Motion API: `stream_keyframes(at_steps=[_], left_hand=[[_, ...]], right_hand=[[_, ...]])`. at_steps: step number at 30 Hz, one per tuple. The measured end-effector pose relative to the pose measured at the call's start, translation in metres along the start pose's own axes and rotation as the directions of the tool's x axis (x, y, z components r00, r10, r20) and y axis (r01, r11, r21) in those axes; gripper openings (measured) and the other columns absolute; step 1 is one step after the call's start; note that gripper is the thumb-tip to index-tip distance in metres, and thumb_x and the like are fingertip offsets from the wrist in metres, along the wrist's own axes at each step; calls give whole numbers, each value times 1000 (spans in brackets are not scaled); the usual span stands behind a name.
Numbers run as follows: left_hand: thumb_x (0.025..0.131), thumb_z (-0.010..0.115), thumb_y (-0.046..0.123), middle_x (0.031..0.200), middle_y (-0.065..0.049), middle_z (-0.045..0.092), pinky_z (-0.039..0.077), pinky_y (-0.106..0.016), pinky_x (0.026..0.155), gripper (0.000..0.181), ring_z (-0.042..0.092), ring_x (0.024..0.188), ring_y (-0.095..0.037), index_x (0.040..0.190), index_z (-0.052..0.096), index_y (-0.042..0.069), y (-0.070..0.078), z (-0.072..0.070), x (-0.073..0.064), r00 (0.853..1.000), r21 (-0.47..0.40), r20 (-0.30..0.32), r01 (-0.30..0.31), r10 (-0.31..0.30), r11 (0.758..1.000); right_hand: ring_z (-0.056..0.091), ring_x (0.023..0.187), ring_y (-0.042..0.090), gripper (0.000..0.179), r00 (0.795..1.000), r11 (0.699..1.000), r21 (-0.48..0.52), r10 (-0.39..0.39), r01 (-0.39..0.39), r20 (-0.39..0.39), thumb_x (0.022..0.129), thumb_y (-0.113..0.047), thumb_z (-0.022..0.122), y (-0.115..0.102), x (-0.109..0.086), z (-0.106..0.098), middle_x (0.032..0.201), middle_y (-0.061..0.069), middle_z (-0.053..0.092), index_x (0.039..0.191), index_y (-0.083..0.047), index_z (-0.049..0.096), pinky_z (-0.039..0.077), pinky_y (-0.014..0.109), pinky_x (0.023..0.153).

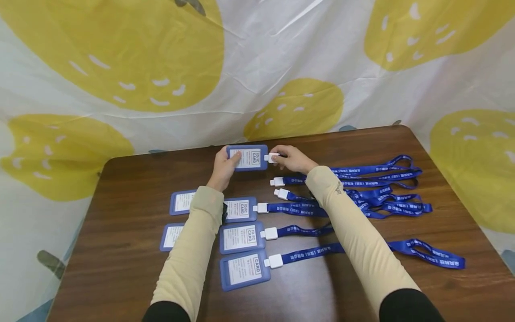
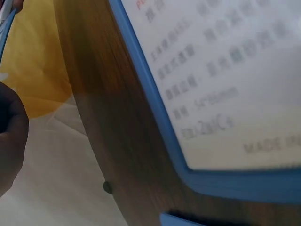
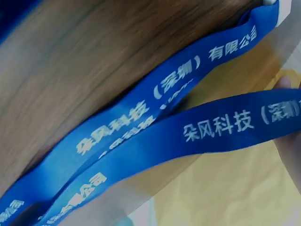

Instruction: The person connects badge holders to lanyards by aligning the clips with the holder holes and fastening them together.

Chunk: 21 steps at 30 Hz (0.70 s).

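My left hand [image 1: 222,169] grips a blue-framed ID card holder [image 1: 246,163] by its left end, thumb on the card face, above the table's far edge. At the holder's right end, my right hand [image 1: 293,158] pinches the white clip [image 1: 273,158] of a blue lanyard. Clip and holder meet at the slot end. In the right wrist view the lanyard strap [image 3: 221,125] with white lettering runs from the right hand [image 3: 288,155] at the edge. The left wrist view has part of the left hand [image 2: 11,141], with another card holder [image 2: 155,103] large beneath.
On the wooden table [image 1: 132,192], card holders with lanyards clipped on lie in a column, the lowest holder [image 1: 244,270] nearest me. Two more holders, one the upper-left holder [image 1: 183,202], are partly behind the left sleeve. Loose lanyards [image 1: 374,181] lie at right. A patterned curtain [image 1: 241,67] hangs behind.
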<state>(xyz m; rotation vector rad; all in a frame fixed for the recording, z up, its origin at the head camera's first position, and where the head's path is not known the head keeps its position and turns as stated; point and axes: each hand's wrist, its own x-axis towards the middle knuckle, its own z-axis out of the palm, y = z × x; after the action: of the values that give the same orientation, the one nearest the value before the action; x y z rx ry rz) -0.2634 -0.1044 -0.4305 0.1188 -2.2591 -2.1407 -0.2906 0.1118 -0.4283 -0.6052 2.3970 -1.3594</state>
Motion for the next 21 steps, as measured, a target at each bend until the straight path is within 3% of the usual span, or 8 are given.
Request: stream_keyframes(at_steps=[5,8,12,17,21], left_hand=[[92,50,5,94,-13,60,46,-21,69,21,58,73,-8,109,51,-7,-3,-4,1,1000,-16,2,24,-24,1000],[91,51,5,94,-13,61,47,-21,69,21,58,72,-7,109,52,-7,-5,-7,2,1000,-21,-3,27,-27,999],[91,51,4,92,-13,60,46,-20,67,20,57,70,-7,106,53,-8,-8,-10,1,999,-8,-22,27,-27,1000],[89,53,3,90,-13,59,44,-20,67,18,54,70,-8,103,54,-9,-13,-14,0,997,30,-72,21,-19,999],[88,54,2,89,-9,58,42,-18,67,20,52,70,-7,105,54,-10,-17,-20,1,993,61,-110,43,-36,997]], right_hand=[[52,55,15,19,998,989,-136,56,-52,27,85,-9,61,6,-7,-10,71,9,58,99,3,58,46,29,60],[52,50,12,8,998,988,-144,66,-63,14,82,-4,62,11,-9,-14,62,5,58,85,3,62,45,25,56],[52,48,11,7,995,979,-183,97,-95,1,81,-6,64,16,-14,-21,55,1,56,76,0,62,44,23,53],[54,48,13,9,990,954,-269,140,-130,20,81,-9,65,32,-24,-36,55,2,57,82,0,64,46,25,52],[58,57,20,17,982,907,-383,191,-178,-3,81,-5,62,44,-36,-51,67,10,62,95,3,64,48,31,59]])
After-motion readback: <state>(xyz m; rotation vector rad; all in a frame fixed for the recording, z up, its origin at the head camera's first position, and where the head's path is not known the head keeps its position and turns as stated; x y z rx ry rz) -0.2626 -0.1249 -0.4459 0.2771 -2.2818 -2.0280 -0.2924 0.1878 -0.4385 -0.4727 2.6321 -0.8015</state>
